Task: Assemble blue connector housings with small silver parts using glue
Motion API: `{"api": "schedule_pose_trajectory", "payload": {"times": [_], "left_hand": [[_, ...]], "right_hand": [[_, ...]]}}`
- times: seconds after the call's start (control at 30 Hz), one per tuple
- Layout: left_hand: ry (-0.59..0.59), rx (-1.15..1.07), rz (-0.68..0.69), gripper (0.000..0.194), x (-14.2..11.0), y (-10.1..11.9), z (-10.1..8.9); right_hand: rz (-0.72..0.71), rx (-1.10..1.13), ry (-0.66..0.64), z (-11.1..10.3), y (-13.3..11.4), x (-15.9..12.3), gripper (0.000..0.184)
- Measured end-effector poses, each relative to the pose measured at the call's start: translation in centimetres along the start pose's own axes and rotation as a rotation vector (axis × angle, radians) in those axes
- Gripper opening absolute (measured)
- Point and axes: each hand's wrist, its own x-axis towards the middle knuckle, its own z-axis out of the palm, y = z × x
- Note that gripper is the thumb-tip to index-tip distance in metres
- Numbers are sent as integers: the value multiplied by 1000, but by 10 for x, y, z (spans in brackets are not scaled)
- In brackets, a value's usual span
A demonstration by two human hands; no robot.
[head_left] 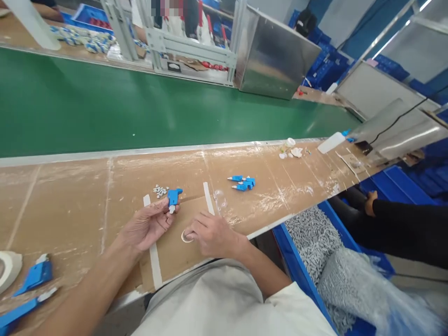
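Observation:
My left hand (154, 224) pinches a small blue plastic piece (174, 196), shaped like a toy pistol, with a light grey tip pointing down toward me. To its right my right hand (212, 234) is closed, fingertips together at a small round white-rimmed dish or ring (186, 236) on the cardboard. Whatever those fingertips hold, if anything, is hidden. Just behind my left hand lies a small heap of grey parts (161, 190). Farther right, several similar blue pieces (243, 183) are grouped on the bench.
A green conveyor belt (157, 112) runs behind the cardboard-covered bench (77, 200). Larger blue pieces (37, 275) and a tape roll (9, 270) lie at left. A white bottle (332, 142) rests at right. Below, a blue crate (297, 261) holds grey parts, near another person's arm (406, 214).

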Motion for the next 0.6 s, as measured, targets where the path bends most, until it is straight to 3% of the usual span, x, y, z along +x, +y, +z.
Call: {"api": "schedule_pose_trajectory", "payload": {"times": [0.17,0.33,0.4,0.43,0.5,0.6], "left_hand": [[-19,12,27,27,3,-2,-5],[-186,44,103,23,2,-7,-5],[-216,31,121,18,9,-7,-6],[-192,17,144,14,15,-6,-7],[-254,13,135,12,29,-1,-11],[-359,20,140,23,41,1,-17]], "right_hand": [[148,77,173,1,1,-3,16],[49,118,172,-4,-14,-8,40],[5,193,206,-5,-11,-7,30],[22,227,241,-5,-7,-6,24],[65,311,288,-4,2,-2,16],[240,451,427,-4,11,3,8]]}}
